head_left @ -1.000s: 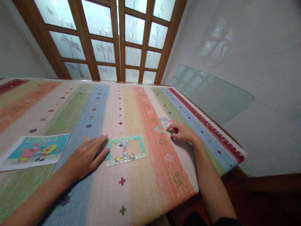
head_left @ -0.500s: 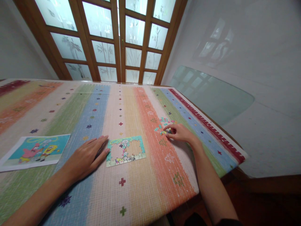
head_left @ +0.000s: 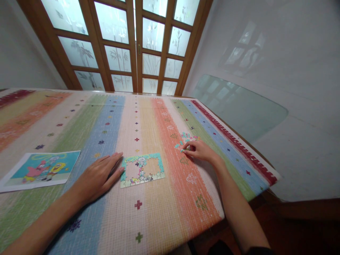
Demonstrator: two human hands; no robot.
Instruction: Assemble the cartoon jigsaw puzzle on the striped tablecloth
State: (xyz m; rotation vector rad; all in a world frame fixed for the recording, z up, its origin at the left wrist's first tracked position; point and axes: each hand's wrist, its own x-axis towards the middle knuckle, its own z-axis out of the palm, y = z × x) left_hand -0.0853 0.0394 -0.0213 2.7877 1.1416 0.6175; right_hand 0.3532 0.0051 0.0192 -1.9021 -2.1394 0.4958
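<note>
A partly assembled jigsaw puzzle (head_left: 156, 175) lies on the striped tablecloth, its border joined and a strip of pieces running down the middle, with two gaps where the cloth shows. My left hand (head_left: 99, 177) rests flat on the cloth, fingers extended, thumb and fingertips at the puzzle's left edge. Over to the right, my right hand (head_left: 199, 150) pinches a small puzzle piece (head_left: 183, 150) between thumb and forefinger, at the near side of a heap of loose puzzle pieces (head_left: 186, 136). Part of the heap is hidden behind that hand.
A printed cartoon picture (head_left: 50, 170) lies on the left of the table. The striped tablecloth (head_left: 175, 212) drapes over the table's right and front edges. Beyond stand wooden doors with frosted panes (head_left: 136, 49), and a white wall (head_left: 265, 71) rises at the right.
My right thumb and forefinger have closed on a puzzle piece and shifted slightly left and toward me. My left hand and the puzzle have stayed in place.
</note>
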